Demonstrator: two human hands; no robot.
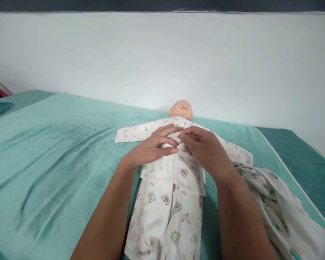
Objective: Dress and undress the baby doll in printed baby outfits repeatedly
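A baby doll [181, 109] lies on its back with its head toward the wall. It wears a white baby jacket [188, 175] with small green bear prints, sleeves stretched out to both sides. Matching baby pants [162, 209] cover the legs, partly under the jacket's hem. My left hand [155, 145] rests on the chest with its fingers spread over the cloth. At the middle of the jacket front, my right hand [202, 146] pinches the cloth edge between thumb and fingers. The fingers hide whatever fastening may be there.
A turquoise plush blanket [56, 151] with soft folds covers the bed. At the right lies a crumpled white printed cloth [281, 213]. Darker green bedding [300, 162] shows past the blanket's right edge. The white wall [162, 57] rises right behind the doll's head.
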